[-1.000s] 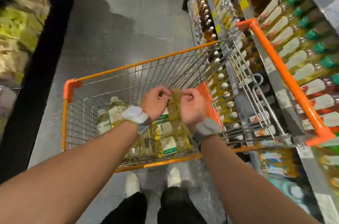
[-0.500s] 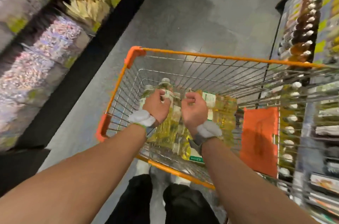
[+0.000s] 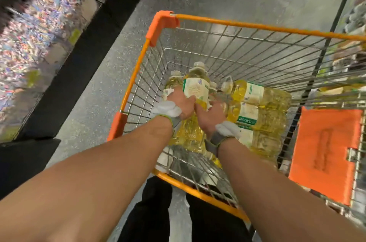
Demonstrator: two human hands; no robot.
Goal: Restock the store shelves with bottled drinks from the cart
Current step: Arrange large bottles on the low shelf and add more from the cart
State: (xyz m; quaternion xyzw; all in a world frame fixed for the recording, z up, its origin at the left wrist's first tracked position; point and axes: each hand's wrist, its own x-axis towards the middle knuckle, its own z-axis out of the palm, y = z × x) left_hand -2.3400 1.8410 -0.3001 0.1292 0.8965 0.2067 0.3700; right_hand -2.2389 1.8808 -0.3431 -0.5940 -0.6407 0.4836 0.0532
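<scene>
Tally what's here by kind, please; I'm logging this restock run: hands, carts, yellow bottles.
Hands: 2, the left hand and the right hand
Cart: 1
Yellow bottles: at least 6; overlaps may hide more
Total: at least 9

Yellow bottles (image 3: 255, 94) — white labels, some upright, some lying — in orange-rimmed wire cart (image 3: 257, 26)

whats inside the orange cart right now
Yellow drink bottles with white caps: some upright at the left, more lying stacked at the right. The left hand grips one upright bottle; the right hand reaches among them. Hands and forearms hide what lies beneath.
</scene>
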